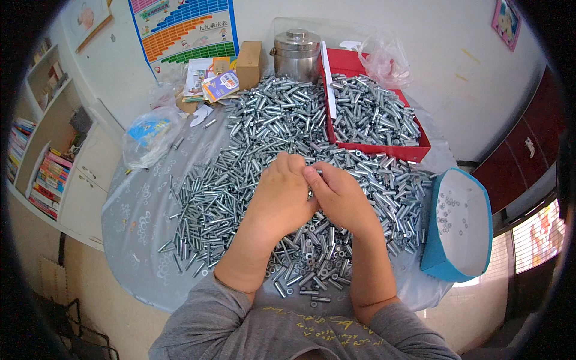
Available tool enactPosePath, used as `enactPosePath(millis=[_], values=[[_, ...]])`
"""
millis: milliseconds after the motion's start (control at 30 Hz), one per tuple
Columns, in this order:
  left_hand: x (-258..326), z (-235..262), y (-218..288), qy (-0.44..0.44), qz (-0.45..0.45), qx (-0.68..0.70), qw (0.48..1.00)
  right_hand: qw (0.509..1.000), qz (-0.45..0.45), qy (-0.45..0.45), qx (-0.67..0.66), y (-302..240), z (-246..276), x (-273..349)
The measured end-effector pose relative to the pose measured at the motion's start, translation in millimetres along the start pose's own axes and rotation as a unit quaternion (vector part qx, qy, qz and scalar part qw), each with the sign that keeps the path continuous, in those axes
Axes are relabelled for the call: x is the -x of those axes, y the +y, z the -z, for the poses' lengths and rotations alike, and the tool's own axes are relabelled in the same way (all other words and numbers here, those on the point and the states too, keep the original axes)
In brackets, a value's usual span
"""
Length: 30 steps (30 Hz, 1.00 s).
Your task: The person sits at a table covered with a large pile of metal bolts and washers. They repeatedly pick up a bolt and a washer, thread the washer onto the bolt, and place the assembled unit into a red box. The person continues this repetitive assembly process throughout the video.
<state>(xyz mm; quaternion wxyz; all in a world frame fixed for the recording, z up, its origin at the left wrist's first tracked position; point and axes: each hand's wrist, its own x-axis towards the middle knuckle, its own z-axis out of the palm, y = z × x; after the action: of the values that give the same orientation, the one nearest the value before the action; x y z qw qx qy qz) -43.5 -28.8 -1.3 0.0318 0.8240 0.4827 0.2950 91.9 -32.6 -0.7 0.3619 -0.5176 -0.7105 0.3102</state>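
My left hand (pixel 284 195) and my right hand (pixel 342 197) meet over the middle of a large heap of silvery metal parts. Both are closed, fingers curled, with the right thumb against the left hand's fingers. Bits of metal show in the gap between them, but my hands hide most of what they hold. The heap mixes thin bolts (pixel 207 195), mostly at the left, with short tubular sleeves (pixel 384 195) at the right. Loose nuts and short sleeves (pixel 312 258) lie between my forearms, close to the table's near edge.
A red box (pixel 384 150) full of metal sleeves stands at the back right. The blue bin (pixel 427 264) at right contains small rings. Behind the heap are a steel pot (pixel 297 51), a cardboard box (pixel 248 65) and papers. A plastic bag (pixel 147 141) lies on the grey tablecloth (pixel 135 240).
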Motion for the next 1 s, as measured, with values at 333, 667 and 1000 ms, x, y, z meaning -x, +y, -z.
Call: enactPosePath(millis=[333,667,1000], values=[[-2,5,1,-0.010,0.041,-0.003,0.999,0.916,0.050,0.342,0.203,35,21,-12],[-2,-1,-1,0.028,0.009,-0.019,0.999,0.998,-0.021,0.046,0.025,-1,-4,-6],[-2,2,5,-0.050,0.040,-0.001,0.998,0.996,-0.055,0.073,-0.015,18,6,-11]])
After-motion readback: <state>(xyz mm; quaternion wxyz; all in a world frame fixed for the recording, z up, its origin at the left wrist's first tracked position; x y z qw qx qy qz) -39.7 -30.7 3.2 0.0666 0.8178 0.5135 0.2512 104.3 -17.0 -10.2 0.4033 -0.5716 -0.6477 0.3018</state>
